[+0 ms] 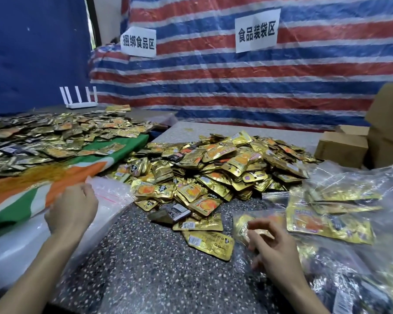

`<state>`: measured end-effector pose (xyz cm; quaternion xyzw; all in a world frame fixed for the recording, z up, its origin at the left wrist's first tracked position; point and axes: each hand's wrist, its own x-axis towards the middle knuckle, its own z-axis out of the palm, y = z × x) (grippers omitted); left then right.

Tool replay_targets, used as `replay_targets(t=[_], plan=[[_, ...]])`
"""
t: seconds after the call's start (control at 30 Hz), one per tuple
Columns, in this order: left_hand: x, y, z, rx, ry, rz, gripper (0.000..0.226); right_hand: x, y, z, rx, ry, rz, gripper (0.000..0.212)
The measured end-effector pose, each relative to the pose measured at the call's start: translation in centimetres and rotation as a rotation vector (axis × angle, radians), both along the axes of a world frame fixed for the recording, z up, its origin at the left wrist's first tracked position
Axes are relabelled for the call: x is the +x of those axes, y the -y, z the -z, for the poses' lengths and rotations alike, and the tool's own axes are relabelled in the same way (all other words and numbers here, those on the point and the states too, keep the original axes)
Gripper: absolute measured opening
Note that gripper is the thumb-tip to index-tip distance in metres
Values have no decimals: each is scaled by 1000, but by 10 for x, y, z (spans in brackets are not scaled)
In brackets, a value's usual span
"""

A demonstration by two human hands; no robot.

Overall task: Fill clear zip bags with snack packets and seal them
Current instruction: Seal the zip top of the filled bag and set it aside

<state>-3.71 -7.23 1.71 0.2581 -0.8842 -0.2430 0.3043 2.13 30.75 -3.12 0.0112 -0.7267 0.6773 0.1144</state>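
**Reaching for a fresh bag**

Lower left, my left hand (72,209) curls at the empty zip bags (110,197), stacked beside the snack packets (213,168) for easy reach; whether it pinches one is hidden. Lower right, my right hand (272,243), fingers loosely spread, rests on a filled bag (242,223).

place: makeshift food-packing workroom, not a home or a shop
walls: striped tarp (236,87) and blue tarp (32,53) hung as partitions
signs: two paper sheets on the tarp; right sign (256,30) reads 食品装袋区 (food bagging zone), left sign (138,41) reads 捆绑食品区 (food bundling zone)
stock: bulk heap of gold snack packets (213,168) on speckled table (145,257); second heap (43,137) on the surface to the left
output: filled clear zip bags (338,200) piled at right
storage: cardboard boxes (343,148) stacked far right
other: white router (80,98) at back left
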Motion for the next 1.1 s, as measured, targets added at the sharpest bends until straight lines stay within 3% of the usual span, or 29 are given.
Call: replay_targets(t=[0.13, 0.23, 0.3, 0.33, 0.43, 0.47, 0.53, 0.6, 0.67, 0.77, 0.87, 0.97, 1.1], plan=[[43, -48, -15, -37, -516, 296, 29, 6, -1, -23, -40, 42, -122, 6], [79, -104, 1, -82, -641, 573, 26, 17, 3, -36, -35, 116, -290, 33], [94, -136, 22, -118, -598, 702, 31, 24, 8, -38, -43, 197, -383, 42], [100, -148, 32, -24, -525, 789, 32, 28, 11, -38, -46, 231, -416, 45], [117, -180, 53, 451, -51, 1151, 23, 36, 10, -31, -20, 225, -429, 45], [119, -191, 65, 529, 5, 1252, 33, 38, 8, -27, 1, 213, -410, 44], [124, -198, 91, 527, -13, 1263, 49, 43, 1, -19, 51, 222, -390, 39], [126, -199, 93, 485, -7, 1285, 35, 49, -5, -12, 46, 269, -379, 44], [122, -202, 86, 464, -42, 1237, 40, 53, -9, -7, -16, 316, -378, 42], [121, -202, 77, 779, 5, 1164, 41, 58, -6, -8, -23, 295, -381, 11], [119, -205, 73, 917, -5, 1072, 18, 61, -2, -1, 124, 235, -348, 20], [121, -204, 75, 906, 37, 1078, 33, 66, 1, 0, 139, 260, -330, 5], [119, -201, 76, 923, 127, 1107, 38, 66, -4, -2, 131, 230, -381, 8]])
